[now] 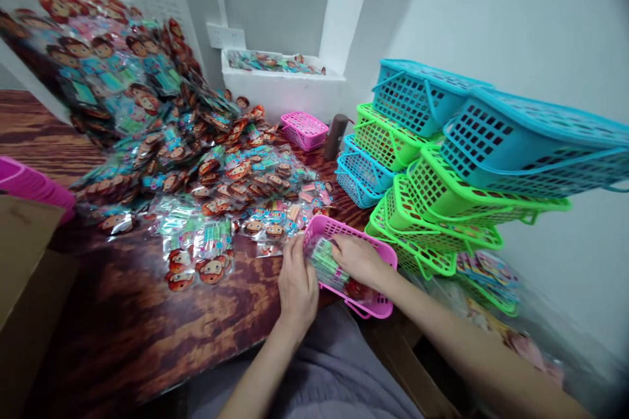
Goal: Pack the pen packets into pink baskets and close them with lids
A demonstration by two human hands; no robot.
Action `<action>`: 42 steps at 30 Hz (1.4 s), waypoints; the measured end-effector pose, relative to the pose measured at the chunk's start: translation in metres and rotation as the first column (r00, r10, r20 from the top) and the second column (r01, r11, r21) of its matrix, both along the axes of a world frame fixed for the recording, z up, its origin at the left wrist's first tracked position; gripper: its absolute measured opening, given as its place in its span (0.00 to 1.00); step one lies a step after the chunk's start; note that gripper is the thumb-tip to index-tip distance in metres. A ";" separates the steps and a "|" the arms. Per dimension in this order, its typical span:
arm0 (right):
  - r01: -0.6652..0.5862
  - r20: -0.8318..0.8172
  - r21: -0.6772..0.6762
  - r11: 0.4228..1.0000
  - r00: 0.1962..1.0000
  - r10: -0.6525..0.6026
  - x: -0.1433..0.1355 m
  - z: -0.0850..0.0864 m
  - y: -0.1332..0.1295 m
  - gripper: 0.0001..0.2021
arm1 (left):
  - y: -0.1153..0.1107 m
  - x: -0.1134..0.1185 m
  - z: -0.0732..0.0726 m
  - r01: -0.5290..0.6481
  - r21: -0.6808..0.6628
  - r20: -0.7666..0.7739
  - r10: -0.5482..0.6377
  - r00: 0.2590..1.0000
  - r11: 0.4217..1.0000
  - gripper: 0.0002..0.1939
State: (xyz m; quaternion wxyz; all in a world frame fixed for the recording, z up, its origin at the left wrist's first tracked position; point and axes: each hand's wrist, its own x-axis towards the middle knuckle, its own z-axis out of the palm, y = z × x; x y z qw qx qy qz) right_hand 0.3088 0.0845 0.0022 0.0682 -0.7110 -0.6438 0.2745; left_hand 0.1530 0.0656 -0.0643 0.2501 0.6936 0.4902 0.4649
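Pink basket (373, 304) sits at the near edge of the wooden table (122, 334). Both hands press a clear packet (328, 265) into it: left hand (297, 285) grips the packet's left side, right hand (358, 258) lies closed on top. Stacked green and blue baskets (442, 196) stand just right; cartoon packets (206, 177) are piled behind.

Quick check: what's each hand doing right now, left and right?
Left hand: gripping the clear packet at the pink basket rim.
Right hand: pressing that packet into the basket.
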 end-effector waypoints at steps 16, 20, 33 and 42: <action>-0.355 0.384 0.000 0.935 0.863 0.327 0.005 -0.002 -0.006 0.33 | 0.014 -0.005 0.014 0.062 -0.083 -0.189 -0.077 0.979 0.995 0.31; -0.437 0.044 -0.064 0.897 0.897 0.440 0.024 0.004 -0.011 0.32 | 0.010 -0.008 0.013 0.048 -0.079 -0.207 -0.063 0.976 0.996 0.32; -0.459 0.394 0.058 0.886 0.826 0.402 0.000 -0.001 0.003 0.23 | 0.011 -0.013 0.010 0.080 -0.049 -0.233 -0.089 0.968 0.996 0.32; -0.457 0.456 0.005 0.889 0.792 0.405 0.046 0.015 -0.030 0.36 | 0.011 -0.014 0.007 0.079 -0.034 -0.175 -0.084 0.981 0.996 0.27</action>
